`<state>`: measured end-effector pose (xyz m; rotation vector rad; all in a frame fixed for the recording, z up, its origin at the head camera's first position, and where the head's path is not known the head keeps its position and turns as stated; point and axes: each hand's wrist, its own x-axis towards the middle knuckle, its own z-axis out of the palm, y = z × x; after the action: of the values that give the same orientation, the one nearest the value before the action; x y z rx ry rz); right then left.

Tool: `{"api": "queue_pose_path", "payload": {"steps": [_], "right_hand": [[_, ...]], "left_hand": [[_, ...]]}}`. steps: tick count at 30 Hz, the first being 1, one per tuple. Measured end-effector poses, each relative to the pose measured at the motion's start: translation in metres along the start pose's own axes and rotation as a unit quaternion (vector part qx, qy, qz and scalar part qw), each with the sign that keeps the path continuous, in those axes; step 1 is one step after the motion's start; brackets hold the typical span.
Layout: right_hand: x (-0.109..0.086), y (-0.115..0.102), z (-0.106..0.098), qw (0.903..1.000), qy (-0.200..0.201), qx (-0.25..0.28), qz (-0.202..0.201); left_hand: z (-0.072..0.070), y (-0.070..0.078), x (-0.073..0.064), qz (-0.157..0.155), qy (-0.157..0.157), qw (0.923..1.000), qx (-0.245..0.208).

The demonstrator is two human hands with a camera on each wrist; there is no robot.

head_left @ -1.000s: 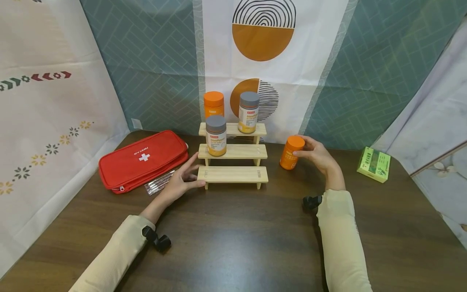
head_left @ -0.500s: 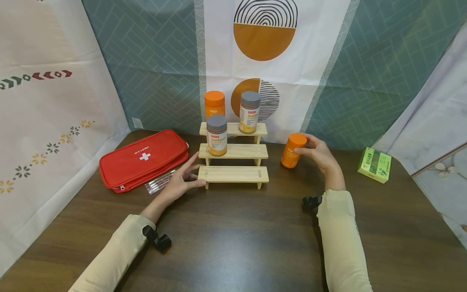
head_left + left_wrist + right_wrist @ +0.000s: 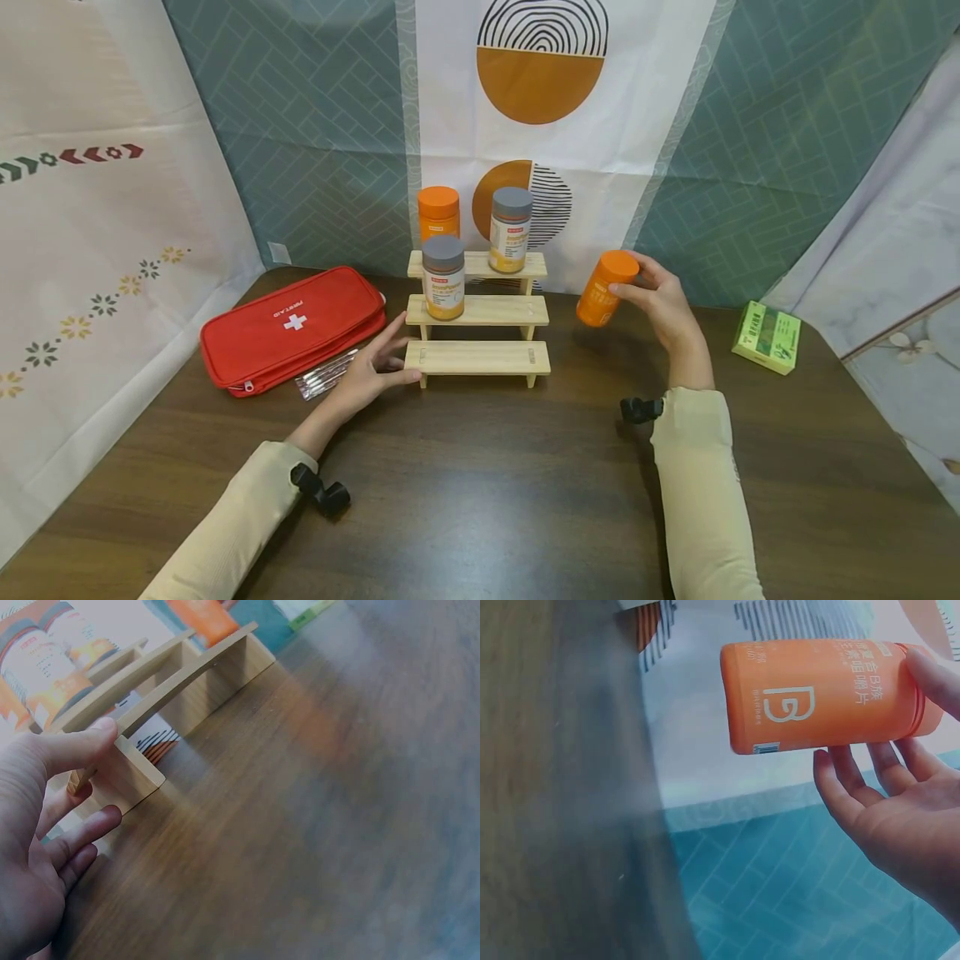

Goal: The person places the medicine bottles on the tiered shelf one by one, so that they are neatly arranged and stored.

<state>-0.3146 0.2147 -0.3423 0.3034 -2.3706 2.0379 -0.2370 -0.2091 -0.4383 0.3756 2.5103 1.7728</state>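
Observation:
My right hand grips an orange supplement bottle near its lid, thumb on one side and fingers on the other. The bottle is tilted and held above the table. In the right wrist view the printed label of the bottle faces the camera. My left hand holds the left end of a three-step wooden stand, its thumb on the lowest step. On the top step are another orange bottle and a grey-lidded jar. A second grey-lidded jar stands on the middle step.
A red first-aid pouch lies left of the stand, with thin silvery packets beside it. At the right is a green and yellow box. Patterned cloth hangs behind the brown table.
My right hand has raised the orange bottle from near the tabletop, moving it slightly right and tilting it more. The left hand has stayed at the stand.

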Motion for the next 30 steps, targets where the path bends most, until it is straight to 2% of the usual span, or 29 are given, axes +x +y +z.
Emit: {"api": "queue_pose_path", "payload": {"steps": [9, 19, 22, 30], "right_hand": [[-0.008, -0.026, 0.015, 0.9974, 0.023, 0.056, -0.039], [-0.011, -0.041, 0.046, 0.9845, 0.05, 0.13, -0.107], [-0.01, -0.042, 0.056, 0.9825, 0.051, 0.139, -0.113], [-0.005, -0.04, 0.083, 0.9869, 0.029, 0.124, -0.099]], "left_hand": [[0.001, 0.001, 0.0, -0.002, -0.002, 1.0, -0.002], [0.001, 0.0, 0.001, 0.002, -0.001, 1.0, -0.005], [0.001, -0.002, 0.001, 0.005, -0.002, 1.0, -0.008], [0.0, -0.001, 0.001, 0.001, 0.001, 1.0, 0.0]]}}
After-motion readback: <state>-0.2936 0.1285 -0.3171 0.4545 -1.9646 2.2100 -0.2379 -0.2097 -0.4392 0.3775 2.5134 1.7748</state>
